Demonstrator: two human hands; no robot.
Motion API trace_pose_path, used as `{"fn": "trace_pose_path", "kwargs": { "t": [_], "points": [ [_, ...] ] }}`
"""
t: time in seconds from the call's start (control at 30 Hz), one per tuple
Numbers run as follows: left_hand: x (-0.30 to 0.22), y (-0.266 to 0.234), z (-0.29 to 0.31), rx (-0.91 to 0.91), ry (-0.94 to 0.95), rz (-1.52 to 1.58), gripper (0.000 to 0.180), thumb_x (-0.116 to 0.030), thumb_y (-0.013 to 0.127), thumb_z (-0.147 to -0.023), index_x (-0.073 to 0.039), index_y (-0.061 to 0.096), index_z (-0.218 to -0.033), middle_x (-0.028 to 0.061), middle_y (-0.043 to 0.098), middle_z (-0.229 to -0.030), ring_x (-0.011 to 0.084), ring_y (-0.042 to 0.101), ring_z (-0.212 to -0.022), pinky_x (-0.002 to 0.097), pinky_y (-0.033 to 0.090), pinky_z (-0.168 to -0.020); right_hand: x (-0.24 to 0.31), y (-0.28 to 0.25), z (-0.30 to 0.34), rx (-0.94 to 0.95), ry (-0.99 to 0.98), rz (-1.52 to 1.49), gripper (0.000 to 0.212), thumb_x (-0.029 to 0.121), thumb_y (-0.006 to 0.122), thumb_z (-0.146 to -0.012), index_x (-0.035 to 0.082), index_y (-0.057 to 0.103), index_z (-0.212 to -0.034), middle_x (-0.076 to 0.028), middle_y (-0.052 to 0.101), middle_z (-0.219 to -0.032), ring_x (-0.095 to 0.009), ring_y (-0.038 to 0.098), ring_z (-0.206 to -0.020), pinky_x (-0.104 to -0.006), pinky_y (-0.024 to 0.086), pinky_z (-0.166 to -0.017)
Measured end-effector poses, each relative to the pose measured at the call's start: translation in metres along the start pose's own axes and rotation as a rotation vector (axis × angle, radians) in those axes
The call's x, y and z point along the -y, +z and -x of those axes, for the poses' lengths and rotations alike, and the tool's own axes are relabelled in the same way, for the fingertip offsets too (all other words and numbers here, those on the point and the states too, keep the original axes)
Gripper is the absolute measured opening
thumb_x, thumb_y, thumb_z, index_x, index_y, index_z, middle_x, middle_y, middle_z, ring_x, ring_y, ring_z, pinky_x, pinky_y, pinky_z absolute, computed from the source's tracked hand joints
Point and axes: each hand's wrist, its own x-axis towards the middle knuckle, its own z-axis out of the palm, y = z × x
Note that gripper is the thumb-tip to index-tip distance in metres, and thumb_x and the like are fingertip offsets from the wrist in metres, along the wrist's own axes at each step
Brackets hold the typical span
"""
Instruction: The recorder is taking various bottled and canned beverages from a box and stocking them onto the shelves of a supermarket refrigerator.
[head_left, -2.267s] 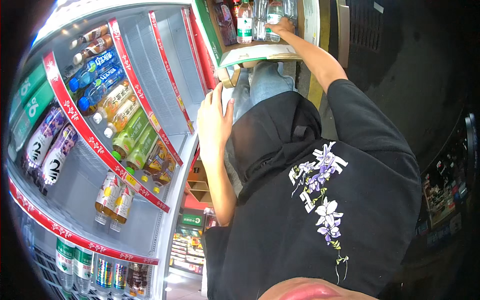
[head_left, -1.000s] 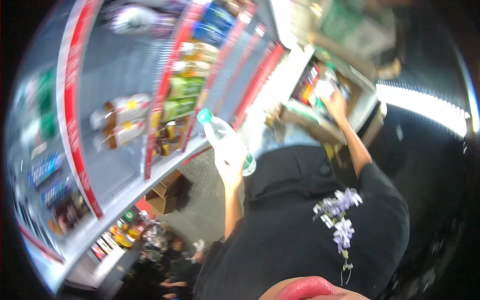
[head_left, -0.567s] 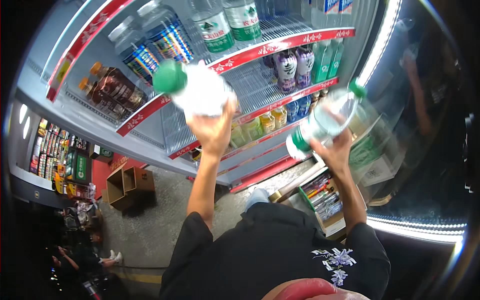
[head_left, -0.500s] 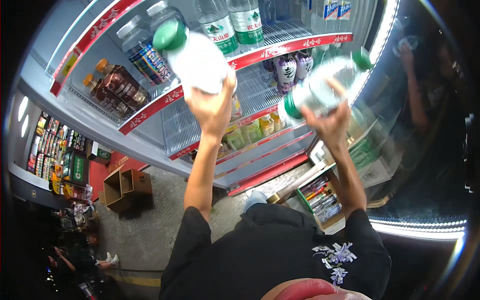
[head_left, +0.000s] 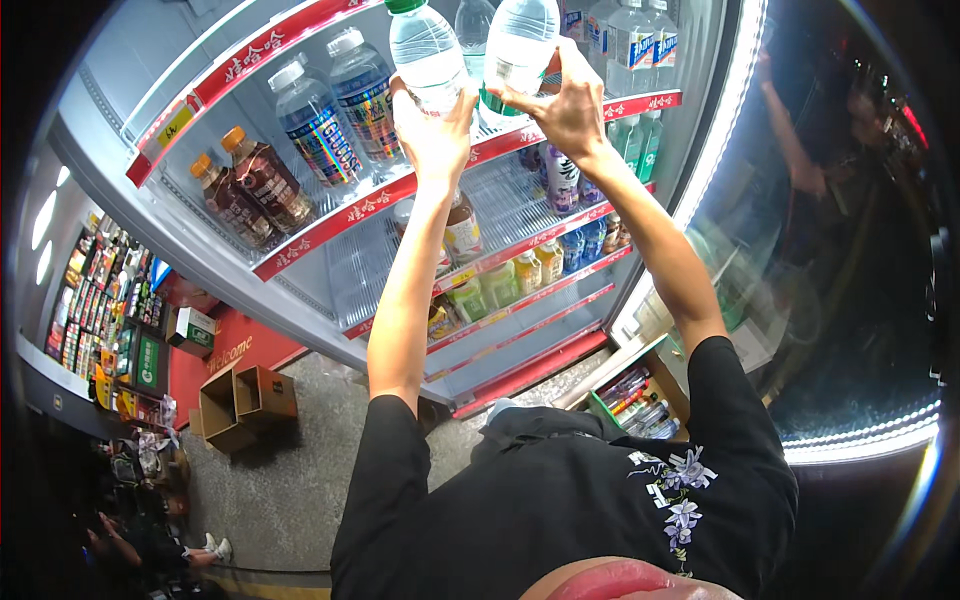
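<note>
My left hand (head_left: 436,132) is closed around the lower part of a transparent water bottle (head_left: 426,48) with a green cap. My right hand (head_left: 568,108) grips a second water bottle (head_left: 522,42) near its base; its top runs out of view. Both bottles stand roughly upright at the front of the upper fridge shelf (head_left: 500,143), which has a red edge strip. Another transparent bottle (head_left: 474,25) shows between and behind them. Left of my hands, on the same shelf, stand bottles with shiny blue labels (head_left: 322,130) and dark drinks with orange caps (head_left: 262,180).
Lower shelves hold purple-labelled bottles (head_left: 562,180), green pouches (head_left: 500,285) and blue-labelled bottles (head_left: 583,243). The glass door (head_left: 800,250) stands swung out on the right. A box of packaged goods (head_left: 645,400) sits below, and an open carton (head_left: 250,400) lies on the floor at left.
Both hands have carried their bottles up and inward to the upper shelf. The right bottle was tilted well over outside the shelf and is now nearly upright.
</note>
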Motion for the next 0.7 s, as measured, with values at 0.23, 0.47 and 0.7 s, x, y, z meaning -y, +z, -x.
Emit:
{"fn": "trace_pose_path", "kwargs": {
  "t": [0.23,0.47,0.7],
  "points": [
    [0.021,0.005,-0.007,0.027,0.013,-0.056,0.070,-0.024,0.089,-0.076,0.005,0.050,-0.127,0.0209,0.067,-0.116,0.0309,0.067,-0.105,0.0399,0.051,-0.094,-0.019,0.024,0.003,0.129,0.052,-0.025,0.086,0.055,0.090,-0.070,0.000,0.055,-0.127,-0.017,0.066,-0.102,-0.032,0.068,-0.091,-0.0414,0.056,-0.080],
    [0.025,0.017,-0.005,0.022,-0.121,-0.164,0.077,-0.027,0.094,-0.070,0.006,0.048,-0.122,0.0257,0.064,-0.114,0.0410,0.066,-0.106,0.0459,0.051,-0.093,-0.041,0.026,-0.006,0.315,0.212,0.046,0.096,0.058,0.087,-0.071,-0.002,0.052,-0.137,-0.021,0.067,-0.118,-0.031,0.069,-0.099,-0.0384,0.055,-0.090],
    [0.028,0.020,0.003,0.035,-0.139,-0.174,0.088,-0.023,0.093,-0.070,0.005,0.040,-0.135,0.0264,0.058,-0.128,0.0361,0.061,-0.119,0.0422,0.048,-0.103,-0.056,0.008,-0.010,0.608,0.304,-0.333,0.116,0.044,0.092,-0.066,-0.004,0.033,-0.154,-0.027,0.048,-0.149,-0.037,0.046,-0.142,-0.0416,0.050,-0.109]
  ]
}}
